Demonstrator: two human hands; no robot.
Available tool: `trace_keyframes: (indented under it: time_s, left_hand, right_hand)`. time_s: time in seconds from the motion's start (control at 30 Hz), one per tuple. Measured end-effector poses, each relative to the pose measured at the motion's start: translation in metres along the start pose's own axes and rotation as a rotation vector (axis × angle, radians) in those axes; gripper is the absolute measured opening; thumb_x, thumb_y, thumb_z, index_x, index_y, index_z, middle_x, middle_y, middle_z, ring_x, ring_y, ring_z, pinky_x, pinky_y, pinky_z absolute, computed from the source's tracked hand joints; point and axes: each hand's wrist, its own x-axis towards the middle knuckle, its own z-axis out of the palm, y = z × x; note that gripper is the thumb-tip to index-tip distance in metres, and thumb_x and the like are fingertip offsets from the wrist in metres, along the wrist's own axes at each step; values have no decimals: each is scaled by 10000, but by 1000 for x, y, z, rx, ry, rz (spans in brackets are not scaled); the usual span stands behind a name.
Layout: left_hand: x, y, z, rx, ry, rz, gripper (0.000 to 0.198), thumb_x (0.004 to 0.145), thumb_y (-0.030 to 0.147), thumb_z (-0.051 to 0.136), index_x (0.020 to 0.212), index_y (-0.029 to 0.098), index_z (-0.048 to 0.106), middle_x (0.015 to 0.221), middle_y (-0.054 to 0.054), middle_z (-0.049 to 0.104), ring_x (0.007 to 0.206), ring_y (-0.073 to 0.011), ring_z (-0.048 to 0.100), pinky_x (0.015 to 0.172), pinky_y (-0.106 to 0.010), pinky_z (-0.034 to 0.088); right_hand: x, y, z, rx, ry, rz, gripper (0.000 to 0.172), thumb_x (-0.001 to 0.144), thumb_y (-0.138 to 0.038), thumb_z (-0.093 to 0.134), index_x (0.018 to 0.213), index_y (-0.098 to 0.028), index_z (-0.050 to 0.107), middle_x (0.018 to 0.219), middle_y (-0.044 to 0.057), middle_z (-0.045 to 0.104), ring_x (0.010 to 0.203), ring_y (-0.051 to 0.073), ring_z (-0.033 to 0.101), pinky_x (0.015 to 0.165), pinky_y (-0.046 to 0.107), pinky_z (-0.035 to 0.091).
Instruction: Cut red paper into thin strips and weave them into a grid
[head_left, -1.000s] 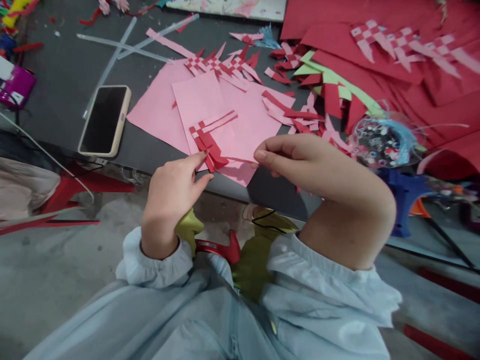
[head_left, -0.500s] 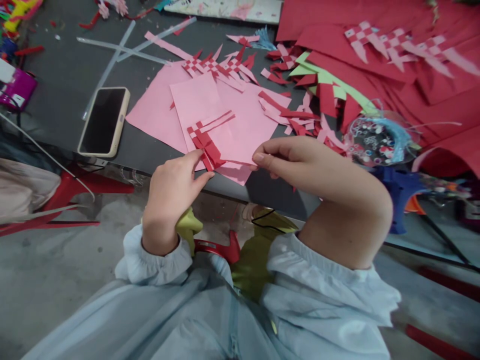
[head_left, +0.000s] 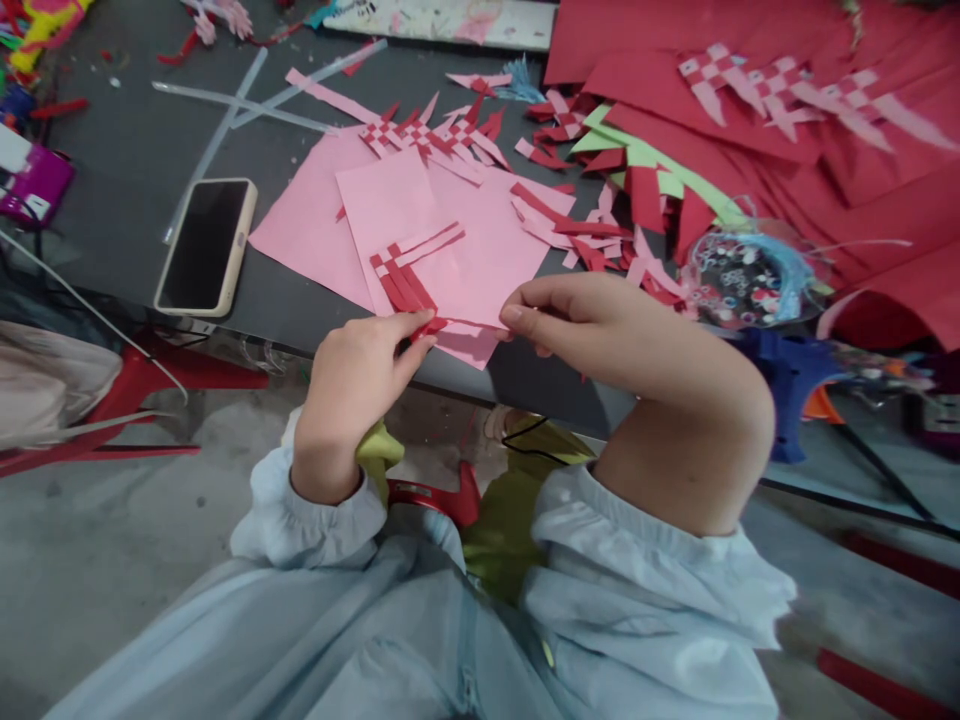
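Note:
Red and pink paper strips [head_left: 405, 283] are partly woven into a small checkered piece over pink sheets. My left hand [head_left: 367, 365] pinches the near ends of the red strips between thumb and forefinger. From there a thin red strip [head_left: 474, 323] runs to the right, its far end held in the closed fingertips of my right hand [head_left: 551, 312]. Beneath lie pink paper sheets [head_left: 491, 240] near the table edge. Just beyond them sit finished checkered paper fish [head_left: 420, 135]. The strip ends inside my fingers are hidden.
A phone [head_left: 206, 245] lies left of the sheets, near clear plastic sticks [head_left: 232, 105]. Paper scraps [head_left: 592, 240] and a bag of beads [head_left: 742, 275] are to the right. Red paper [head_left: 787, 190] with more checkered pieces covers the right side. Red stools stand below.
My left hand's fingertips have shifted slightly right along the red strips, and the strips look straighter and less folded. My right hand keeps its hold, nearly still.

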Motion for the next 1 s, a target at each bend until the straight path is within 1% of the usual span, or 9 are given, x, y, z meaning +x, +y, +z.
trace_keyframes:
  time_s: [0.1,0.23,0.3,0.4,0.5,0.7,0.83,0.9,1.0]
  left_hand:
    - [0,1,-1,-41,10,10,339,950,393,556,1240,277,687,980,-38,774,806,-200,705,712,-290,471]
    - [1,1,1,142,28,-54,506,956,460,523,1364,168,587,940,-104,763,816,-278,713,672,-337,464]
    - [1,1,1,181,22,-54,503,963,474,502,1366,188,592,949,-111,766,827,-290,716,666,-343,458]
    - [-1,-1,0,29,-8,27,365,962,449,518,1227,274,697,973,-53,778,824,-235,716,668,-310,446]
    - [-1,-2,-1,-123,-31,86,285,953,421,545,1064,273,762,958,-19,781,784,-188,701,647,-285,424]
    - [1,-4,0,15,74,19,421,934,451,563,1264,208,662,797,-44,736,696,-207,656,596,-300,369]
    - [-1,-4,0,-139,35,98,229,917,372,599,972,216,756,755,-10,725,617,-147,599,590,-283,364]
    - [-3,-5,0,-246,34,162,235,909,357,614,768,206,727,670,18,678,566,-113,545,571,-273,350]
    - [-4,-6,2,-300,215,191,306,912,364,617,657,196,639,557,38,532,521,-102,453,554,-282,337]
  right_hand:
    - [-2,-1,-1,-17,14,26,229,891,-243,468,685,-213,566,612,8,547,637,162,533,620,316,376]
    - [-4,1,0,-27,18,43,229,895,-258,463,694,-213,565,643,18,572,631,167,536,625,327,379]
    - [-5,2,0,-29,19,33,229,896,-271,460,702,-215,569,657,21,585,636,170,543,622,327,378]
    - [-6,4,0,-36,6,30,226,897,-278,460,718,-217,584,669,24,599,658,176,557,627,326,378]
    - [-6,4,-1,-45,3,56,237,906,-285,456,727,-214,595,673,31,604,669,182,567,634,329,380]
    - [-4,3,0,-45,-10,53,230,894,-291,460,733,-211,604,689,35,615,684,186,577,648,328,398]
    - [-2,2,1,-40,-18,41,217,889,-271,460,720,-213,584,682,30,600,678,179,561,651,323,390]
    - [-1,2,1,-38,-13,40,215,890,-262,458,716,-213,574,687,31,599,678,178,557,652,323,384]
    - [-1,-1,0,-40,5,48,214,891,-257,459,707,-210,557,697,33,601,679,177,551,660,327,379]
